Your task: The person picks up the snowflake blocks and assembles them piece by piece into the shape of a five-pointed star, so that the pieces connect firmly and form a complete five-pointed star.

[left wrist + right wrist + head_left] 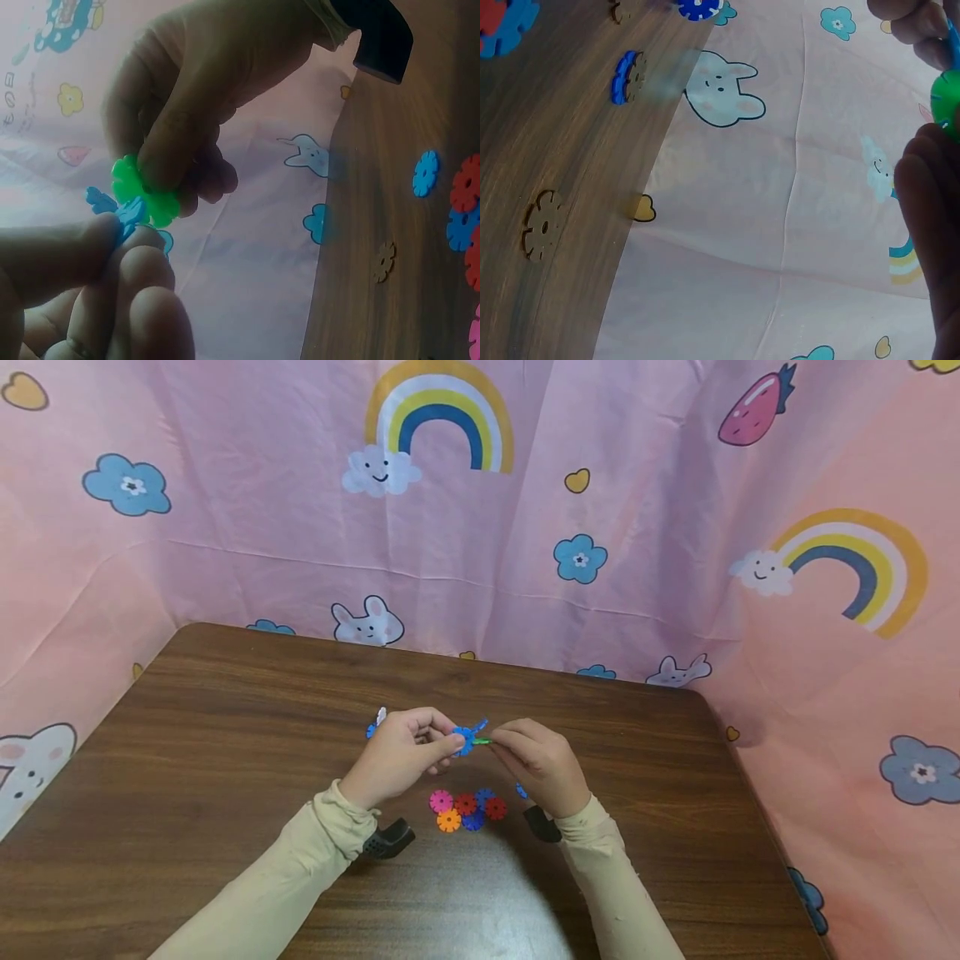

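Note:
My left hand (405,750) pinches a blue notched disc (463,741) between thumb and fingers, with another blue disc angled at its upper right. My right hand (542,762) pinches a green notched disc (482,742), seen edge-on from the head. In the left wrist view the green disc (144,192) meets the blue disc (130,218) at an angle; how far their notches interlock I cannot tell. The right wrist view shows the green disc (946,100) at its right edge, above the fingers of my right hand (930,202).
On the brown table (262,760) below the hands lie pink (441,802), orange (448,820), red (496,808) and blue discs in a cluster. White and blue pieces (382,715) show behind my left hand; a blue disc (521,791) lies beside my right wrist. Patterned cloth hangs around the table.

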`<state>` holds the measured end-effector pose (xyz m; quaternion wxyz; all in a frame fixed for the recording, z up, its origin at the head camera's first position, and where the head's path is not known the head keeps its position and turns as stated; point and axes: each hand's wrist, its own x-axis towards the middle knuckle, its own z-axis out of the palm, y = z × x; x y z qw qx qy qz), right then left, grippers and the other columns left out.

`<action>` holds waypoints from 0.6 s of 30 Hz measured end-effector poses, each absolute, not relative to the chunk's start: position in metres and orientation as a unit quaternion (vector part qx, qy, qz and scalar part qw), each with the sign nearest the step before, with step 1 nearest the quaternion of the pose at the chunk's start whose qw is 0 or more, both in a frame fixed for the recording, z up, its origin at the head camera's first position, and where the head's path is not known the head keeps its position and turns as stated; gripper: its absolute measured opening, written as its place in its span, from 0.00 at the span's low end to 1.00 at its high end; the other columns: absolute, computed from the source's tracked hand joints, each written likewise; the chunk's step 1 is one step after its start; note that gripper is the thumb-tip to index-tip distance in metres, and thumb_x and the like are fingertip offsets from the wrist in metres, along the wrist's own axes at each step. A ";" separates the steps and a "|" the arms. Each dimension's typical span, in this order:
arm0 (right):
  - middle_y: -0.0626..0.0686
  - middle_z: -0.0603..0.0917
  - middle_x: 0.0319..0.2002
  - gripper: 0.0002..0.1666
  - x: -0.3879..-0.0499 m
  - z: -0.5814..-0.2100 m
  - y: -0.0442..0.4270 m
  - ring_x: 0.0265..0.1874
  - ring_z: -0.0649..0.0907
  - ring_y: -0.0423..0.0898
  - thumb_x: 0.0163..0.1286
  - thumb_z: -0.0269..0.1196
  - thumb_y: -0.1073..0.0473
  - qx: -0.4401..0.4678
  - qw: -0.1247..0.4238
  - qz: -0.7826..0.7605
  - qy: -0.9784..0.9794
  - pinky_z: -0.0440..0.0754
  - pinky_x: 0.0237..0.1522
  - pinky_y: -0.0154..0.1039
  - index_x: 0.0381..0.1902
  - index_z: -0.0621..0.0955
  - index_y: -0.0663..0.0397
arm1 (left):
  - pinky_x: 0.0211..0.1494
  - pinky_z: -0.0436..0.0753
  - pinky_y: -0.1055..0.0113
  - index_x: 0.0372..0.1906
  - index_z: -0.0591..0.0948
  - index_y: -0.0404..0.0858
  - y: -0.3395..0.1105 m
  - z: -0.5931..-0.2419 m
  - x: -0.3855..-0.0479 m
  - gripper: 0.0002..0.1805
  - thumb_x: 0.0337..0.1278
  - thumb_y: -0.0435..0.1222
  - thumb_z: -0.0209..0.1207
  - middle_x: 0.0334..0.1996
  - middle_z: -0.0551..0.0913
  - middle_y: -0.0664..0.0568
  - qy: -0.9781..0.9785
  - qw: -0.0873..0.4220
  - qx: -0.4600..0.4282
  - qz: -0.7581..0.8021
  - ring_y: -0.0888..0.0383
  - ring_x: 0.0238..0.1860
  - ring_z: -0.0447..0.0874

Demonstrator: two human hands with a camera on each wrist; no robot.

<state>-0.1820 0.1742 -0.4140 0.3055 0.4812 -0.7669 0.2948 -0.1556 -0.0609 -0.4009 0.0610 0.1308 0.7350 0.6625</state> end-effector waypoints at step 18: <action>0.55 0.88 0.34 0.10 -0.180 -0.421 0.166 0.32 0.88 0.47 0.68 0.69 0.70 0.499 0.341 0.306 -0.736 0.88 0.36 0.36 0.47 0.87 0.61 | 0.37 0.89 0.65 0.40 0.83 0.26 -0.065 -0.399 -0.157 0.06 0.68 0.28 0.64 0.30 0.88 0.42 0.706 0.092 0.131 0.689 0.53 0.30 0.87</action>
